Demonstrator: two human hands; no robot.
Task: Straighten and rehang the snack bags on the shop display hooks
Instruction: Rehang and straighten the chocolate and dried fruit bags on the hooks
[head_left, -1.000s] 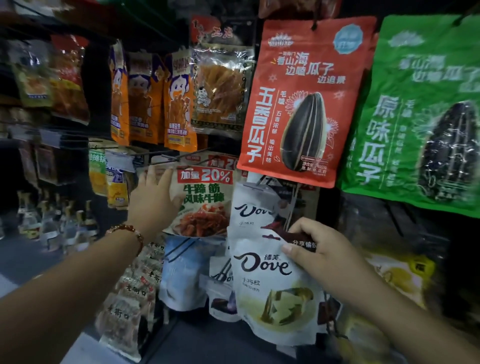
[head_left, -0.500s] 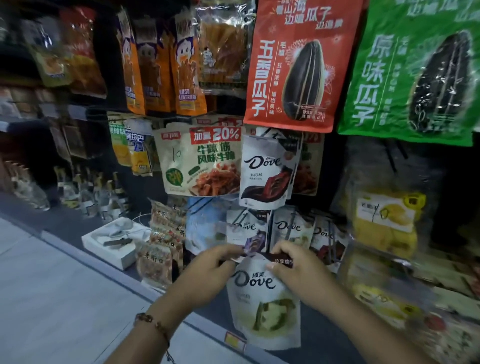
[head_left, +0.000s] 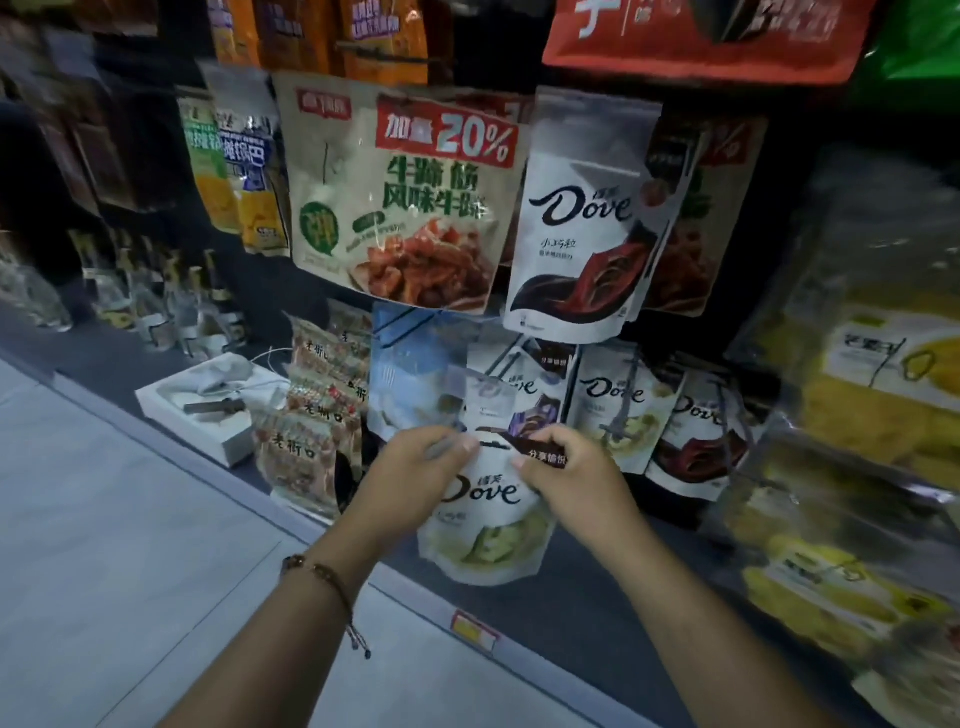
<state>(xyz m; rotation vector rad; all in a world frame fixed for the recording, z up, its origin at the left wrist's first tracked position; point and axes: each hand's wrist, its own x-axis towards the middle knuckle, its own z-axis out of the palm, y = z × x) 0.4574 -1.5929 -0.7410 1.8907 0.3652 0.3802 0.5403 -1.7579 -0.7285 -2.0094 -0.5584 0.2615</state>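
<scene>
A white Dove bag with green artwork (head_left: 488, 540) hangs free in front of the lower row of the display. My left hand (head_left: 415, 475) pinches its top left corner, and my right hand (head_left: 566, 478) pinches the dark top strip at the right. Just behind it hang more Dove bags on wire hooks: a purple one (head_left: 524, 410), a green one (head_left: 618, 410) and a red one (head_left: 696, 447). A larger red Dove bag (head_left: 576, 223) hangs above them. The hook behind the held bag is hidden.
A beige beef-tendon snack bag (head_left: 395, 197) hangs at upper centre, with yellow bags (head_left: 234, 176) to its left. Patterned packets (head_left: 311, 415) and a white box (head_left: 208, 410) sit on the low shelf at left. Clear bags of yellow snacks (head_left: 872, 395) fill the right. Grey floor (head_left: 114, 545) lies below.
The view has tilted down and closer to the lower row. My left hand came off the beef-tendon bag and took the Dove bag's top corner; both hands now hold it lower down.
</scene>
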